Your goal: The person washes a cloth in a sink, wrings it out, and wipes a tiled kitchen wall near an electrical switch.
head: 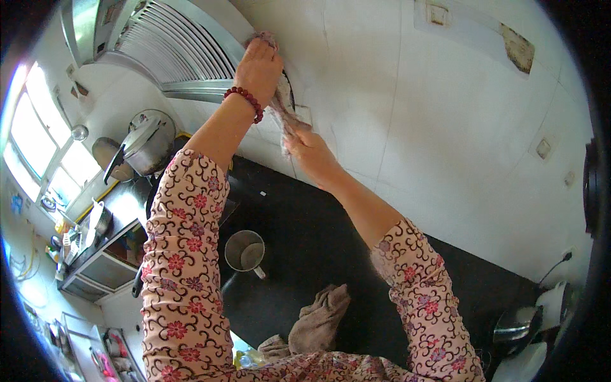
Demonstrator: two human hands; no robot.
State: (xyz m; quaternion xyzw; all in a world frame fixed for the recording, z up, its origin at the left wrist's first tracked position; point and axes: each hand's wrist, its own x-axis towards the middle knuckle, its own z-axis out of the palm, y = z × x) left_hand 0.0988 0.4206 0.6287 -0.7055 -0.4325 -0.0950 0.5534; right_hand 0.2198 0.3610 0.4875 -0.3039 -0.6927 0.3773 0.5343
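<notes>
My left hand (259, 70), with a dark red bead bracelet at the wrist, is raised at the right end of a metal range hood (198, 88). It grips one end of a damp-looking pinkish-brown cloth (288, 116), which bunches above the fingers. Lower and to the right, my right hand (312, 155) holds the cloth's other end in front of the tiled wall (353, 119). The cloth hangs stretched between both hands, partly over a dark cable. Whether the cloth touches the hood is hidden behind my left hand.
Below my arms is a black countertop (296, 238) with a metal mug (244, 250) and a crumpled brown cloth (320, 322). A pressure cooker (149, 148) stands at left, beyond my left sleeve. A kettle-like metal vessel (518, 324) sits at far right, near a plugged cord (553, 270).
</notes>
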